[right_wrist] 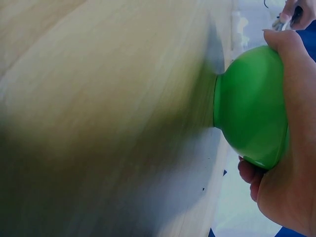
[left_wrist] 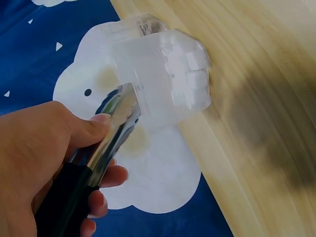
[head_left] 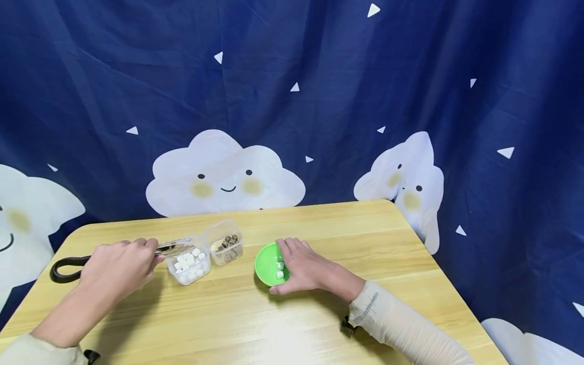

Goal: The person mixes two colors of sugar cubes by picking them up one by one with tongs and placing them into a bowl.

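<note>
Big tabletop (head_left: 255, 314) here, near edge cut off. L hand (head_left: 119, 266) curls round metal tongs (head_left: 169, 247), handles part-hidden; R hand (head_left: 303, 268) grips green bowl (head_left: 264, 266), thumb & fingers at its sides, covering part. Clear tub (left_wrist: 143, 79) w/ white cubes (head_left: 188, 259) at tongs' tips: in or above, can't tell. 2nd tub (head_left: 217, 232) adj., brown bits (head_left: 229, 241) hard to ID. 2 white pcs (head_left: 280, 275) in bowl.

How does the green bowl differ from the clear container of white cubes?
The green bowl is round; the clear container is squarish. Two white cubes show in the bowl, many more in the container. The right hand grips the bowl, not the container. Both hold white cubes.
</note>
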Motion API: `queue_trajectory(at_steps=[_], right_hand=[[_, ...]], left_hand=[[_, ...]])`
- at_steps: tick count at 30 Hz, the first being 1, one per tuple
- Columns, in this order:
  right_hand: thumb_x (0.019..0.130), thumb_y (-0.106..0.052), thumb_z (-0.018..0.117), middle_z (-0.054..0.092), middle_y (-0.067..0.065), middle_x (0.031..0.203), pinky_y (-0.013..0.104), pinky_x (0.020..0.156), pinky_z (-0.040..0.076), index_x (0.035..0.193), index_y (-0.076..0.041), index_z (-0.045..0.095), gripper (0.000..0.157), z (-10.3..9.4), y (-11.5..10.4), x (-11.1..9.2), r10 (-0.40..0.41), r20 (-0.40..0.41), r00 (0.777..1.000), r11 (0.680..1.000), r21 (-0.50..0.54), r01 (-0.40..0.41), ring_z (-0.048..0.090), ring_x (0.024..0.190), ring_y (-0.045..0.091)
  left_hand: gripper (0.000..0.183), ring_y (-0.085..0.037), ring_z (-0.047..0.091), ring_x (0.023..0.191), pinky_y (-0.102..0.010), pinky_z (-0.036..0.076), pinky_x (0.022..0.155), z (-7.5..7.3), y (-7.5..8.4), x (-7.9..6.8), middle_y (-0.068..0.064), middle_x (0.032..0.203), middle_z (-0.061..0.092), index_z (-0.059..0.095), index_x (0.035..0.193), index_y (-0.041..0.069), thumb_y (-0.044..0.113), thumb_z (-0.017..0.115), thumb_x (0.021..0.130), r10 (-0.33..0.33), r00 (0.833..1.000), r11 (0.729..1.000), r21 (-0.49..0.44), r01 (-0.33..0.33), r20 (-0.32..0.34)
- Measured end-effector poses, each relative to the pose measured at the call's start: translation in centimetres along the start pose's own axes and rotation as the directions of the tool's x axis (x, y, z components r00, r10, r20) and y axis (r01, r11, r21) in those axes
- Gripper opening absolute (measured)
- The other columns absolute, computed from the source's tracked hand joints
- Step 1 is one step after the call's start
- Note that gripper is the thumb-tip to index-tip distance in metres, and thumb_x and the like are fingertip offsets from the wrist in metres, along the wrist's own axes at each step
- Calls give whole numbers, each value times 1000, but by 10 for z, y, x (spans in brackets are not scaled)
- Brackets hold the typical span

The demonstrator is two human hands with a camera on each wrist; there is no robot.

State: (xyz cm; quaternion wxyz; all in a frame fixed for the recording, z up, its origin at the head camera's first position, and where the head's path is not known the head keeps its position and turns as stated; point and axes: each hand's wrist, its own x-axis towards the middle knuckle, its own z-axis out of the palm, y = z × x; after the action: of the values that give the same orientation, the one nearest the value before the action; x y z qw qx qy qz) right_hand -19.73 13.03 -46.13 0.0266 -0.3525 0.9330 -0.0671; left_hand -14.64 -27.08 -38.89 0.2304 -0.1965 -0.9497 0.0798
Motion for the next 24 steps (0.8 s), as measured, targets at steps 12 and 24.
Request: queue_trajectory(at_steps=[12,24], right_hand=[[72,-82,66,54,5,125,31,97,44,153,-8,32,115,3,3,0,10,7,1000,1000,11,-10,48,111,16],[71,-83,66,54,5,125,31,96,44,150,-9,34,113,5,3,1,-4,-10,1000,1000,-4,4,49,112,16]], left_hand=[[36,-20,45,45,-48,38,38,-6,8,9,0,59,51,52,64,12,24,77,88,-16,987,1000,-8,18,159],[41,-14,33,45,-40,35,34,3,16,14,6,51,34,37,53,20,0,69,71,29,1000,999,30,-29,12]])
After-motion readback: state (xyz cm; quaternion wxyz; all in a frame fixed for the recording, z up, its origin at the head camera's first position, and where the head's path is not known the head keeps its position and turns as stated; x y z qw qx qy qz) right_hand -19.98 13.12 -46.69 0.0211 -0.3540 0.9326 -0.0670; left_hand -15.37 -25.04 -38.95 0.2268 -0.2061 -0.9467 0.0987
